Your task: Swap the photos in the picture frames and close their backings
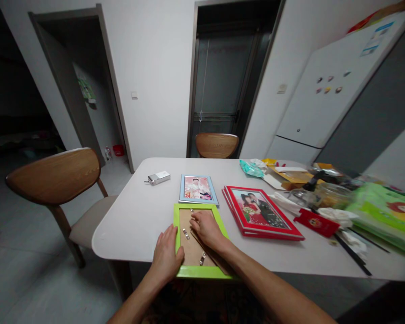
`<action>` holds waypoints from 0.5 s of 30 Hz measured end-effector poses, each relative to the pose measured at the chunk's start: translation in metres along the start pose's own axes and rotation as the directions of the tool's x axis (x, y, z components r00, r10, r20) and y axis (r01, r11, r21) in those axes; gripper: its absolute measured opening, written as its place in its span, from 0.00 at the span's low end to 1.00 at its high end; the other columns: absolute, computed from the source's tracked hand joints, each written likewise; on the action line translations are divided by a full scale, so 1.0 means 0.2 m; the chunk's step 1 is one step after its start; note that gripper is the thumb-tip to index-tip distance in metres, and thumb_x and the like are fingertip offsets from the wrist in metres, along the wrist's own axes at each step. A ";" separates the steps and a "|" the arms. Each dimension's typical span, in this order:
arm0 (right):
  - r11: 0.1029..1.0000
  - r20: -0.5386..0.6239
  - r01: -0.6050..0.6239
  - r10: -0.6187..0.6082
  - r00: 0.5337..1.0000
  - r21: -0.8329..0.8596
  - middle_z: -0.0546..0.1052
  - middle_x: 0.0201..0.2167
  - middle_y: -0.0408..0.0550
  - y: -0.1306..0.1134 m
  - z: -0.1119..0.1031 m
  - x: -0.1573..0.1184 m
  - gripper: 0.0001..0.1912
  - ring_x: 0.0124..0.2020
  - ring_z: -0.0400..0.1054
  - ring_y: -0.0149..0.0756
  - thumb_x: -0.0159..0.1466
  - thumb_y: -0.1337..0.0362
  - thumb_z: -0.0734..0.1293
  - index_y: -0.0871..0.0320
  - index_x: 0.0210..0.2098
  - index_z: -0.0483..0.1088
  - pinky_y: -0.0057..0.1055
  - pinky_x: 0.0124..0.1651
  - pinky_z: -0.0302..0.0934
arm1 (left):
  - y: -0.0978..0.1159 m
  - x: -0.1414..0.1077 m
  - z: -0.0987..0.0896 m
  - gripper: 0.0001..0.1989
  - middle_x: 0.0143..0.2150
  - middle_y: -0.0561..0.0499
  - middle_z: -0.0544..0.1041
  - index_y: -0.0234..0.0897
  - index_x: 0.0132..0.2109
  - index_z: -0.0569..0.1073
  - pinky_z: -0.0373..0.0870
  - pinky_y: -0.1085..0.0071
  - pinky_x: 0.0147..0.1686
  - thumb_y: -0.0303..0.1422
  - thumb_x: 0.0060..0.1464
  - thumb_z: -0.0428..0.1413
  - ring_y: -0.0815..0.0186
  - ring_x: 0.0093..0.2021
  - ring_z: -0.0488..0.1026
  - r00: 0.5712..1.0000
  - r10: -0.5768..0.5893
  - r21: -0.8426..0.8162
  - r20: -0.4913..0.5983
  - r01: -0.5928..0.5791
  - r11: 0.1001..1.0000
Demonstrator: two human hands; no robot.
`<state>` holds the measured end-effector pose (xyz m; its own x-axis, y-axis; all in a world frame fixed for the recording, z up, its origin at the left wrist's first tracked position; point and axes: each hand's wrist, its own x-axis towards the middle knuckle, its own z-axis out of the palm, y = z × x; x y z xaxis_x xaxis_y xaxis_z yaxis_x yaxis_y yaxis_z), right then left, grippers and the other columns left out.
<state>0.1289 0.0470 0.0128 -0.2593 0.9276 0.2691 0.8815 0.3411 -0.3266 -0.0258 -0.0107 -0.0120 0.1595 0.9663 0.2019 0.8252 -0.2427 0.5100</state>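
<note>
A green picture frame [202, 272] lies back side up at the table's front edge, with a brown backing board [189, 254] and small metal clips inside it. My left hand [166, 253] rests on the frame's left side, fingers spread and thumb over the inner edge. Over the board's upper right part is my right hand [205, 228], its fingers curled together; what they hold, if anything, is hidden. Beyond the green frame lies a light blue frame [198, 188] with a photo. To the right, a red frame [260, 212] with a couple's photo rests on another red frame.
A small silver-white device [159, 178] lies at the back left of the white table [135, 225]. Jars, tissues, a red packet [316, 222] and a green package [384, 211] crowd the right side. Wooden chairs stand left [57, 180] and behind [217, 145].
</note>
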 end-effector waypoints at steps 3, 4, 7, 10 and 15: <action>0.994 -0.020 -0.096 0.095 0.995 -0.060 0.69 0.32 0.50 0.06 0.01 0.07 0.12 0.37 0.60 0.34 0.58 0.64 0.56 0.61 0.33 0.70 0.28 0.40 0.50 | 0.01 0.00 0.00 0.27 0.57 0.40 0.59 0.28 0.53 0.59 0.46 0.59 0.56 0.27 0.43 0.46 0.60 0.58 0.52 1.000 0.002 -0.020 0.001 -0.002 1.000; 0.991 -0.026 -0.113 0.111 0.993 -0.067 0.69 0.32 0.51 0.07 0.02 0.08 0.12 0.37 0.60 0.36 0.58 0.64 0.56 0.61 0.33 0.70 0.29 0.40 0.50 | 0.01 0.01 0.00 0.27 0.57 0.40 0.59 0.28 0.53 0.59 0.46 0.59 0.56 0.27 0.43 0.46 0.60 0.58 0.52 1.000 0.007 -0.021 0.001 -0.007 1.000; 0.985 -0.039 -0.153 0.151 0.988 -0.074 0.68 0.35 0.52 0.08 0.05 0.12 0.13 0.39 0.59 0.38 0.58 0.63 0.57 0.59 0.35 0.71 0.31 0.39 0.51 | 0.01 0.01 0.00 0.27 0.57 0.41 0.59 0.29 0.53 0.59 0.47 0.60 0.56 0.27 0.43 0.46 0.61 0.58 0.53 1.000 0.019 -0.004 0.005 -0.019 1.000; 0.983 -0.037 -0.168 0.166 0.985 -0.071 0.68 0.35 0.51 0.08 0.07 0.12 0.14 0.40 0.59 0.38 0.58 0.63 0.56 0.56 0.38 0.70 0.31 0.40 0.51 | 0.01 0.01 0.00 0.27 0.57 0.40 0.58 0.28 0.54 0.58 0.47 0.61 0.56 0.28 0.43 0.45 0.61 0.58 0.52 1.000 0.024 0.022 0.016 -0.025 0.999; 0.988 -0.023 -0.142 0.141 0.990 -0.066 0.69 0.35 0.50 0.07 0.07 0.12 0.13 0.40 0.59 0.38 0.58 0.63 0.56 0.53 0.37 0.71 0.31 0.39 0.51 | 0.03 0.01 -0.02 0.27 0.57 0.39 0.58 0.25 0.54 0.58 0.46 0.62 0.56 0.27 0.44 0.44 0.60 0.58 0.52 0.999 0.006 0.058 0.036 -0.008 0.998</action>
<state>0.1294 0.0758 0.0030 -0.1230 0.9626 0.2415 0.9335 0.1948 -0.3010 -0.0223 -0.0103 -0.0057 0.1843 0.9672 0.1745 0.8538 -0.2456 0.4590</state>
